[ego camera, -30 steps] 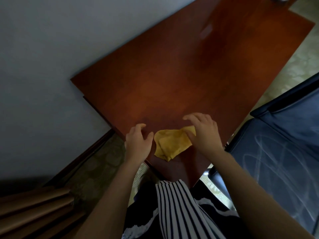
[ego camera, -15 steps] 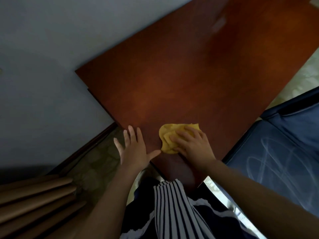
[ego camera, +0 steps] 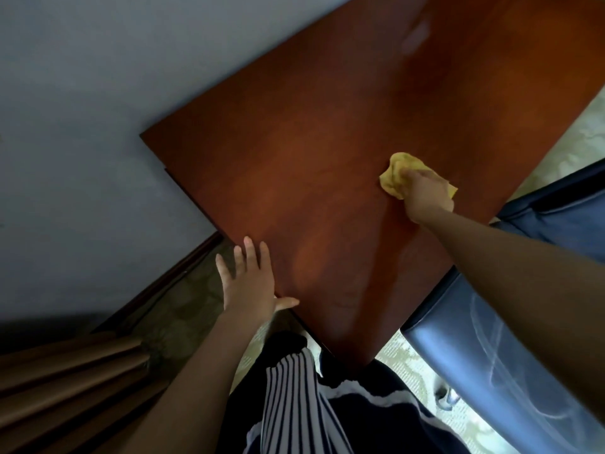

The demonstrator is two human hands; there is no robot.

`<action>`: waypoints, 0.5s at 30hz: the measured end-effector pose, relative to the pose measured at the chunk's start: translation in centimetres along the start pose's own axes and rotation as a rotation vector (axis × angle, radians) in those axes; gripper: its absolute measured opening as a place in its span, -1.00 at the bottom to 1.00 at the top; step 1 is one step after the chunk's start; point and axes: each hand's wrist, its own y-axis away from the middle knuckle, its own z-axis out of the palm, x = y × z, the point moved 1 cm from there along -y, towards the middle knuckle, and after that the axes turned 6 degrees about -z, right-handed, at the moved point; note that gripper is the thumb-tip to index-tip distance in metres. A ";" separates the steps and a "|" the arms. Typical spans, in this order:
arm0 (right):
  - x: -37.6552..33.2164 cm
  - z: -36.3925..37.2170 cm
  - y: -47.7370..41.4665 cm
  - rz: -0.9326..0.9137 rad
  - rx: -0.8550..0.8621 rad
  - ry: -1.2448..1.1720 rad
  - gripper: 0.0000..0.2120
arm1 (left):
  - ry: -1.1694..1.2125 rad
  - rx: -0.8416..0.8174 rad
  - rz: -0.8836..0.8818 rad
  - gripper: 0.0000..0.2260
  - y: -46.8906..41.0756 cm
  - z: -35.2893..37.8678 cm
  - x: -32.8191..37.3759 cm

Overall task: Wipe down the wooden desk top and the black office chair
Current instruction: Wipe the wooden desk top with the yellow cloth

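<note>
Head view: the right hand [ego camera: 425,194] presses a bunched cloth [ego camera: 397,173] onto the desk [ego camera: 327,152] near its right edge. The left hand [ego camera: 250,283], fingers spread, rests at the near left edge. The wiping looks early; the chair [ego camera: 491,342], streaked, seems untouched. Grey wall [ego camera: 98,126], patterned floor [ego camera: 563,139].

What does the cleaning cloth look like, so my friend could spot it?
Find the big reddish-brown desk by the wall. Near its right edge, the right hand grips a crumpled cloth. It is the only yellow thing there.
</note>
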 end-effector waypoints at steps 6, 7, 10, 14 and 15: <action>-3.2 2.9 6.0 -0.171 0.059 0.019 -0.69 | -0.051 -0.078 0.021 0.07 -0.5 -1.1 -0.5; -3.7 3.6 7.4 -0.220 0.067 0.034 -0.71 | -0.061 -0.092 0.020 0.06 -0.7 -1.4 -0.7; -4.7 5.1 11.9 -0.346 0.065 0.009 -0.73 | -0.030 -0.135 0.004 -0.05 -1.3 -2.3 -0.5; -4.3 6.7 18.4 -0.587 0.115 -0.058 -0.71 | 0.108 -0.042 -0.031 -0.27 -1.4 -2.9 0.9; -3.5 7.0 19.5 -0.645 0.116 -0.061 -0.70 | 0.127 -0.004 -0.015 -0.32 -1.3 -3.0 1.6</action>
